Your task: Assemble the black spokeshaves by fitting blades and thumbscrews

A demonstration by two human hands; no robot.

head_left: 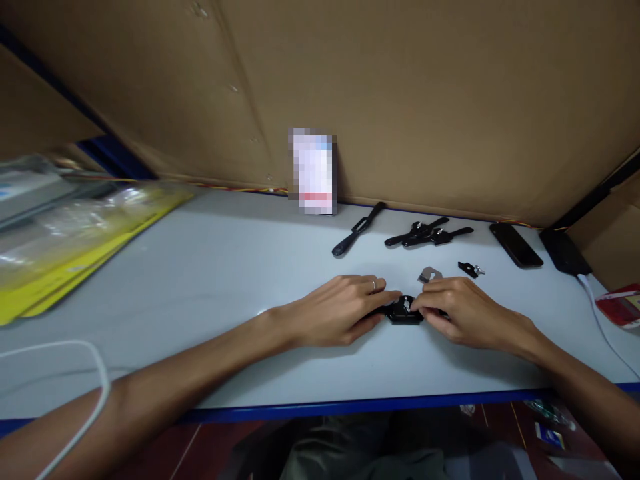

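Observation:
A black spokeshave lies on the table between my hands, a small silver screw showing on its middle. My left hand is closed over its left handle, with fingertips against the body. On the other side, my right hand pinches at the body beside the screw; the right handle is mostly hidden behind it. Just beyond the right hand lies a grey metal blade. Farther right are a small black cap plate and a silver thumbscrew.
Behind are a black spokeshave body and two spokeshaves lying together. A phone and a black device with a white cable lie right. Plastic bags on yellow sheets cover the left. A blurred upright panel leans against the cardboard wall.

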